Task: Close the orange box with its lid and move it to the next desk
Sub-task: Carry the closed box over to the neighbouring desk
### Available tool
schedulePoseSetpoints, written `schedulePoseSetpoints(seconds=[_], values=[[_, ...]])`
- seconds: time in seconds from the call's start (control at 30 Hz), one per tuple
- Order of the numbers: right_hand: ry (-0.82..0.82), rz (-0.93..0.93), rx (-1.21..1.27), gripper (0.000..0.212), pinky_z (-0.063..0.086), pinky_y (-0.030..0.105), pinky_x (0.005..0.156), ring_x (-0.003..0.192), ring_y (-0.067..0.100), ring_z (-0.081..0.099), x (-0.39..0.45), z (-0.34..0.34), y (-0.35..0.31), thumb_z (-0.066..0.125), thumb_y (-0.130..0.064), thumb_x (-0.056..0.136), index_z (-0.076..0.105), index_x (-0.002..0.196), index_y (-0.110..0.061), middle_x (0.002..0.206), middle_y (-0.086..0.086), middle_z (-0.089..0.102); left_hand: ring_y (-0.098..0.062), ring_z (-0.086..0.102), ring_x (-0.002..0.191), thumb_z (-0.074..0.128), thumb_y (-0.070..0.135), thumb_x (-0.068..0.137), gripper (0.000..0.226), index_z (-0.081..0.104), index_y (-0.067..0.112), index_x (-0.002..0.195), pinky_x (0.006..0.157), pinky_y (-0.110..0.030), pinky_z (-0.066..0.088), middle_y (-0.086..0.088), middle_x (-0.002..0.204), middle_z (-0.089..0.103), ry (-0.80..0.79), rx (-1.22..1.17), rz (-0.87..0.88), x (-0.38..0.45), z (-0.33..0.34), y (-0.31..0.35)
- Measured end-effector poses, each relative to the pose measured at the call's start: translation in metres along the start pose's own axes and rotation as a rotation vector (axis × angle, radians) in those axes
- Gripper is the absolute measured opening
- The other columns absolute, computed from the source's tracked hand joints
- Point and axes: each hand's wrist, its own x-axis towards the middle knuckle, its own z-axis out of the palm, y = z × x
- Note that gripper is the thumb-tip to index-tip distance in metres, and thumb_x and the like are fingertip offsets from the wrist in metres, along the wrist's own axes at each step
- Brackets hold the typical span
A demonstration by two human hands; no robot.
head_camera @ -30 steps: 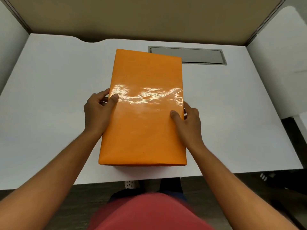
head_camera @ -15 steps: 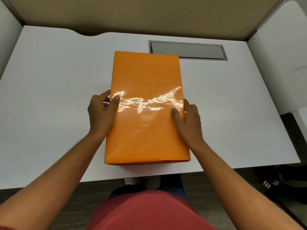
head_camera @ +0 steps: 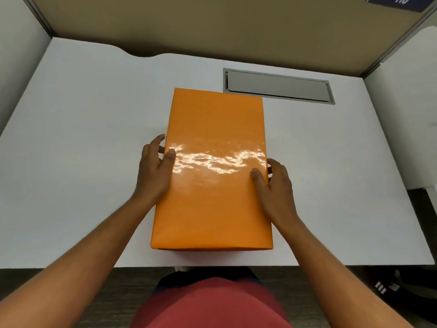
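A: White desk (head_camera: 82,143), cubicle. Where's the orange box (head_camera: 214,176)?
B: Centered, lid on, long axis pointing away. Left hand (head_camera: 155,172) and right hand (head_camera: 275,185) clamp its long sides, thumbs on top.

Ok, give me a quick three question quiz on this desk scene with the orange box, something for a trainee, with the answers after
1. True or false: the lid is already on the orange box.
2. Where do the left hand and the right hand hold the box? A) both on its near end B) one on each long side, thumbs on top C) both flat on top
3. Fill the gap: the grey panel set into the white desk lies beyond the box, toward the person's ____ side.

Key
1. True: the top is closed and no loose lid shows.
2. B
3. right
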Motion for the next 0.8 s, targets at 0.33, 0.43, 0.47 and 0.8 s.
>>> schedulePoseSetpoints(seconds=[0.33, 0.43, 0.47, 0.8], values=[[-0.013, -0.069, 0.061, 0.045, 0.048, 0.033, 0.1, 0.123, 0.022, 0.06, 0.179, -0.009, -0.052, 0.05, -0.041, 0.106, 0.054, 0.147, -0.02, 0.144, 0.01, 0.059, -0.028, 0.066, 0.117, 0.057, 0.048, 0.103, 0.048, 0.055, 0.03, 0.147, 0.095, -0.047, 0.06, -0.003, 0.14, 0.063, 0.023, -0.056, -0.077, 0.116, -0.007, 0.056], [-0.009, -0.081, 0.019, 0.039, 0.051, 0.04, 0.102, 0.118, 0.025, 0.065, 0.211, 0.003, -0.055, 0.053, -0.039, 0.104, 0.067, 0.134, -0.018, 0.133, 0.008, 0.068, -0.03, 0.066, 0.118, 0.059, 0.051, 0.1, 0.046, 0.064, 0.028, 0.139, 0.092, -0.045, 0.06, -0.003, 0.14, 0.065, 0.006, -0.098, -0.118, 0.147, 0.001, 0.07], [0.0, -0.077, 0.017, 0.038, 0.051, 0.039, 0.1, 0.117, 0.025, 0.066, 0.217, 0.006, -0.053, 0.054, -0.039, 0.103, 0.07, 0.129, -0.017, 0.129, 0.007, 0.07, -0.03, 0.065, 0.118, 0.061, 0.05, 0.1, 0.043, 0.067, 0.027, 0.135, 0.089, -0.043, 0.06, -0.003, 0.136, 0.066, 0.014, -0.107, -0.126, 0.154, 0.004, 0.07], [0.041, -0.069, 0.186, 0.038, 0.052, 0.037, 0.097, 0.107, 0.019, 0.066, 0.217, 0.021, -0.041, 0.053, -0.039, 0.105, 0.071, 0.128, -0.016, 0.126, 0.004, 0.073, -0.026, 0.066, 0.115, 0.06, 0.045, 0.102, 0.032, 0.072, 0.027, 0.125, 0.102, -0.048, 0.057, 0.0, 0.121, 0.069, 0.13, -0.108, -0.129, 0.157, 0.024, 0.059]])
